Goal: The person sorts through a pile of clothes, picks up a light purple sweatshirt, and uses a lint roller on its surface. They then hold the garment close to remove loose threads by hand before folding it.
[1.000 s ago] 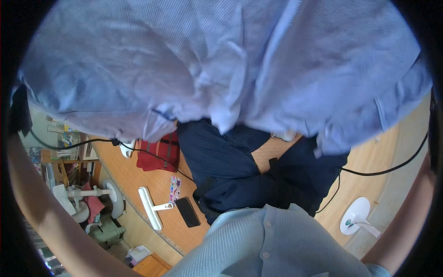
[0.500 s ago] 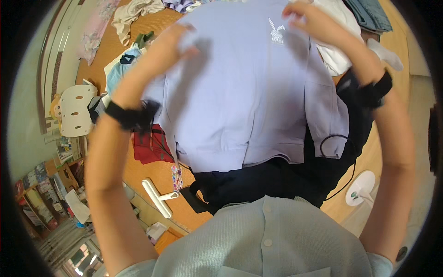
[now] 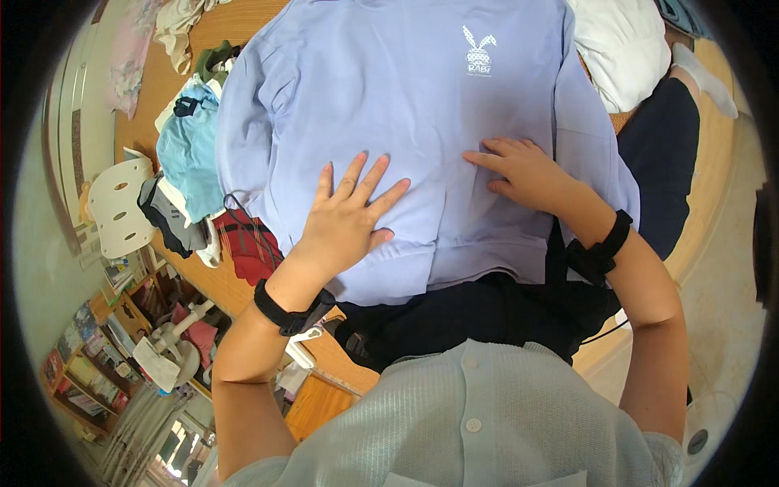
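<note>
A lavender sweatshirt with a white rabbit-shaped print lies spread out in front of me, its hem near my lap. My left hand rests on its lower left part, palm down with the fingers spread. On the lower right part lies my right hand, fingers stretched toward the left and holding nothing. Both sleeves hang down at the sides of the body. A few soft creases run through the cloth between and above my hands. The collar is cut off by the upper edge.
To the left lie a light blue garment, a grey one and a red one. White cloth is heaped at the upper right. A white chair stands at far left, and a bookshelf below it.
Both hands have come down from above the upper part of the sweatshirt toward me and now lie on its lower half. My view has shifted slightly, and the sleeves lie farther out.
</note>
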### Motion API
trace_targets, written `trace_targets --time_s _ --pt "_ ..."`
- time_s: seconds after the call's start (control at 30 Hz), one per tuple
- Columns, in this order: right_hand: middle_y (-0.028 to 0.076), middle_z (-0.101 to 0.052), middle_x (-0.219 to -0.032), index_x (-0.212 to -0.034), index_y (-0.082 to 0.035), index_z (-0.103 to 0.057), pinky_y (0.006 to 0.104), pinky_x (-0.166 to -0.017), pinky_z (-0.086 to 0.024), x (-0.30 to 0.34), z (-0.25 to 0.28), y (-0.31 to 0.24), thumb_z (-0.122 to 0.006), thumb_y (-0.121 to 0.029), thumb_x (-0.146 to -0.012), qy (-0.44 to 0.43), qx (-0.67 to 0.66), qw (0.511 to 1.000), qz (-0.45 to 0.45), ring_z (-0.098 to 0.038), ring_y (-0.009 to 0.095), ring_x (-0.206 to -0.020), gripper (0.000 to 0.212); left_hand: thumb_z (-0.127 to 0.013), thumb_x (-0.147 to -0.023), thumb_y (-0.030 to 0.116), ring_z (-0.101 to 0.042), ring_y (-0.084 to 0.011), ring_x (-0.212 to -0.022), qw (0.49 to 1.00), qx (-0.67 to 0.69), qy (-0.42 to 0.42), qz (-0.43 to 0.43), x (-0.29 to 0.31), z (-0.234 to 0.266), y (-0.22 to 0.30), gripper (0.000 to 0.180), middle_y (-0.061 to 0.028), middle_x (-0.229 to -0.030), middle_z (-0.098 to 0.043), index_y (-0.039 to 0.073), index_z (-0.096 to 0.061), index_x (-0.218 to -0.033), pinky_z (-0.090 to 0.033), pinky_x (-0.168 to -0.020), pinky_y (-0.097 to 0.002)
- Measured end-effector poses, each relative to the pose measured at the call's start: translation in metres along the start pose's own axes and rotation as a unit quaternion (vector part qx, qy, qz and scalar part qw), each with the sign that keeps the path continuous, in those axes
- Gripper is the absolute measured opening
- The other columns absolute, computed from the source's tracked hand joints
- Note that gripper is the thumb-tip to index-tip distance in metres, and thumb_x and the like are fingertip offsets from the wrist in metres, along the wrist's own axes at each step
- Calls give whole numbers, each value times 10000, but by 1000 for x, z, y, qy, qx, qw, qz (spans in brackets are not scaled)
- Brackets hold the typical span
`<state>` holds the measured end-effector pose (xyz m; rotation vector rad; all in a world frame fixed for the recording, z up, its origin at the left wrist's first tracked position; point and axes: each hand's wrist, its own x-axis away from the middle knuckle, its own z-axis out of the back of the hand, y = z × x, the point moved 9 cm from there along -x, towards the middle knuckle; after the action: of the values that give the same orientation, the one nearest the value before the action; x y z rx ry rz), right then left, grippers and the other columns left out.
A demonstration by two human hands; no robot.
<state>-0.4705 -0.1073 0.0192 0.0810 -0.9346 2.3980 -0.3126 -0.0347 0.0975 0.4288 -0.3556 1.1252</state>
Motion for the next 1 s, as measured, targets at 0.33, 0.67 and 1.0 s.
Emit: trace_targets --time_s 0.33,0.67,1.0 --pt "145 -520 -1178 -1146 -44 -533 415 -912 -399 -32 -6 -21 -592 -85 -673 89 -91 990 60 -489 307 -1093 479 -700 -683 375 -184 -337 -1341 1000 9 -18 -8 -10 3 -4 773 -107 -1464 -211 293 -351 -1368 -202 -999 -619" --pt "123 -552 -1150 -1142 -43 -542 401 -874 -412 -31 5 -17 -565 -141 -683 158 -107 980 61 -517 283 -1044 470 -632 -757 462 -238 -359 -1320 978 152 -134 -52 -50 2 -23 724 -156 -1431 -273 181 -357 -1365 -197 -1029 -561" --pt "120 -581 -1111 -1091 -54 -580 377 -798 -452 -32 5 -13 -555 -129 -655 201 -88 975 44 -554 265 -957 444 -621 -776 270 -315 -304 -1282 981 -25 182 54 -232 88 -135 585 -191 -1372 -328 7 -443 -1266 -301 -1014 -426"
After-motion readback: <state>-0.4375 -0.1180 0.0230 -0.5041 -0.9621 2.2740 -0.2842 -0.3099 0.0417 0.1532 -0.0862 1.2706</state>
